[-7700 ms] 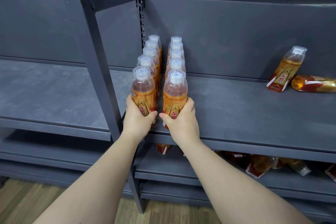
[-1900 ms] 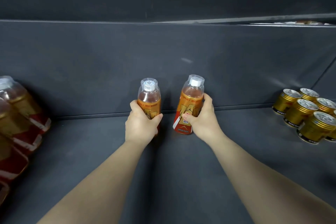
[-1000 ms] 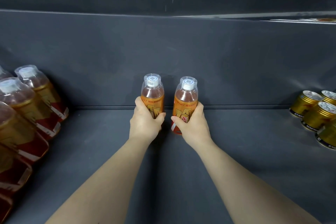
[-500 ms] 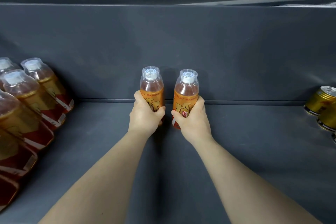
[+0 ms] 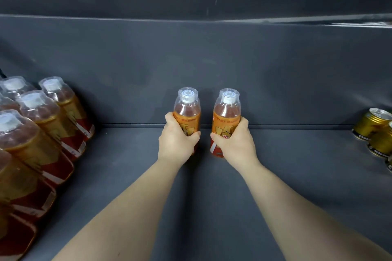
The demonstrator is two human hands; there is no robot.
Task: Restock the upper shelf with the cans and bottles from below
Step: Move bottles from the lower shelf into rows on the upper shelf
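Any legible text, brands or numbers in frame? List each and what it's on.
"东", probably, half covered by the right hand: red character on the label of the right bottle.
Small print line on that label and on the left bottle: too small to read.
Black band print on the gold cans: blurred.
Stocked bottles at left: nothing legible.

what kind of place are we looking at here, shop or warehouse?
Likely a shop aisle, or a mock-up of one: dark metal shelf with back panel, identical orange drink bottles in rows at left, gold cans grouped at right.
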